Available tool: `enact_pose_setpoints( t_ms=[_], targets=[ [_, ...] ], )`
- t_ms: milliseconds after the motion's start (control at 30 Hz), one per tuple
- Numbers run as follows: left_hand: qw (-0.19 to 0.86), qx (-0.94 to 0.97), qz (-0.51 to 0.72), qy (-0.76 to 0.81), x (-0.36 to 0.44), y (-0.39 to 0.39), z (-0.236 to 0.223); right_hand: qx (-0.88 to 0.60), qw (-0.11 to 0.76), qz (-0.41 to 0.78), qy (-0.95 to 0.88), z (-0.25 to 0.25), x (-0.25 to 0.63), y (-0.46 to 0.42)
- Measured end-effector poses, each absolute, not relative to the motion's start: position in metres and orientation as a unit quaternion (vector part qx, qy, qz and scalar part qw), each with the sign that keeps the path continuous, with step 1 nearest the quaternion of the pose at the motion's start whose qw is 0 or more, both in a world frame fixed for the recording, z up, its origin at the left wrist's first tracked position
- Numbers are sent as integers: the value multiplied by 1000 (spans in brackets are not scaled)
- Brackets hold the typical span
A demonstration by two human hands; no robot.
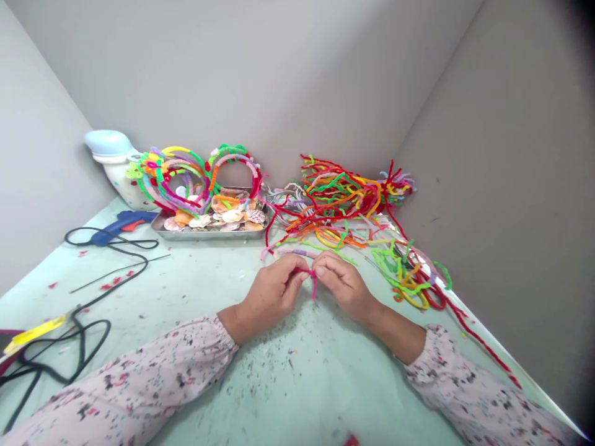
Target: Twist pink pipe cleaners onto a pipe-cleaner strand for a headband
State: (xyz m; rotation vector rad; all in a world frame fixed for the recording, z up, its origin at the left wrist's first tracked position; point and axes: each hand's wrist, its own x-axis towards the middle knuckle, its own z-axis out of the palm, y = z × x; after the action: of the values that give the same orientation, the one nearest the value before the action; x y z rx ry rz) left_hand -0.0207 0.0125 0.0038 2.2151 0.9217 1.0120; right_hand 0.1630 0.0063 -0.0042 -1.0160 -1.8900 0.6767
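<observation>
Floral sleeves end at the left hand and right hand, both pinching a bent pink pipe cleaner.

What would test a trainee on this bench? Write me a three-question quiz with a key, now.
1. What colour is the pipe cleaner pinched between the left hand and the right hand?
2. True or false: the seashells lie in the metal tray.
3. Which is nearer the right hand: A) the hot glue gun or B) the loose pipe cleaners?

Key: 1. Pink. 2. True. 3. B.
</observation>
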Motion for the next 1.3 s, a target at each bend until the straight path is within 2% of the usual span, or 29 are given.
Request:
enact_pose_setpoints(
  t_ms=[333, 567, 900, 1300],
  targets=[
    [263, 827, 359, 344, -20, 12, 5, -399, 432, 307, -749, -5, 163, 8],
    [268, 820, 364, 352, -21, 13, 6, -402, 424, 259, -769, -5, 162, 6],
    [266, 827, 358, 343, -19, 11, 7, -396, 421, 275, -768, -5, 162, 6],
    [273, 826, 360, 337, -20, 12, 6, -405, 405, 216, -791, -3, 161, 5]
  ],
)
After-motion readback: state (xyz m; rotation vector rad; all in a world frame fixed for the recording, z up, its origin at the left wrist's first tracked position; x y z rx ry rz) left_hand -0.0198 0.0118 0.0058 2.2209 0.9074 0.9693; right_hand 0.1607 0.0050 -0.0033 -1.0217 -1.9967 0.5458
